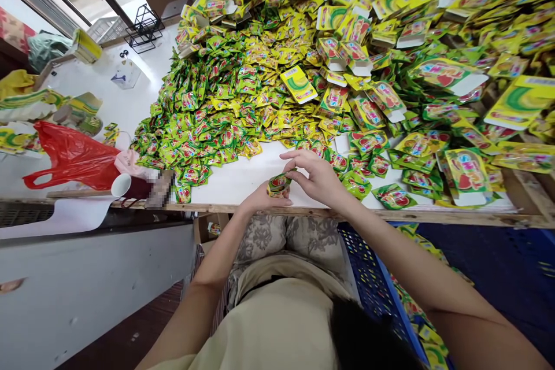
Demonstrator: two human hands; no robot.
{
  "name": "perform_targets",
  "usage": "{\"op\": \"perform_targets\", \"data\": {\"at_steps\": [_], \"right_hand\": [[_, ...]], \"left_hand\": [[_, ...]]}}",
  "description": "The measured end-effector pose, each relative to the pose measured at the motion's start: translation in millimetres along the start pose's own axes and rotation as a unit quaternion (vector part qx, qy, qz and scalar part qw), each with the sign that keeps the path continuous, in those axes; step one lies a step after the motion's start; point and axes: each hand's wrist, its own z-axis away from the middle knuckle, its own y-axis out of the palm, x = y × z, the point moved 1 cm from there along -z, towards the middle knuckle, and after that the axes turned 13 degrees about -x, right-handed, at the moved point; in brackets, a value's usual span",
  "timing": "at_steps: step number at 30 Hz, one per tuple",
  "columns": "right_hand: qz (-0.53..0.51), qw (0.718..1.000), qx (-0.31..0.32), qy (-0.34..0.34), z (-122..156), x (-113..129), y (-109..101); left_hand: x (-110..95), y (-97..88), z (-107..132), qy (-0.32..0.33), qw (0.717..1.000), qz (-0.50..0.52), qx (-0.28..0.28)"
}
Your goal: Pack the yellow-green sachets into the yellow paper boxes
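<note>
My left hand (260, 201) is closed around a small stack of green and yellow sachets (278, 185) at the table's front edge. My right hand (315, 176) rests on top of that stack, fingers curled and pinching it from above. Just beyond both hands a huge heap of the same small sachets (225, 104) covers the white table (234, 182). To the right and behind lie many flat yellow-green cardboard packs (466, 170) with white flaps.
A red plastic bag (71, 156) and a white-rimmed cup (125, 186) sit at the table's left front. A black wire rack (145, 28) stands at the far left. A blue crate (377, 295) holding packs is under the table by my right side.
</note>
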Motion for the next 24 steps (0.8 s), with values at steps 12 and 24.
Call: {"op": "perform_targets", "data": {"at_steps": [12, 24], "right_hand": [[-0.017, 1.0, 0.019, -0.004, 1, -5, -2], [0.074, 0.99, 0.107, -0.059, -8, -9, -5]], "left_hand": [[3, 0.0, -2, 0.016, 1.0, 0.005, 0.008], [3, -0.6, 1, -0.024, 0.999, 0.019, 0.009]]}}
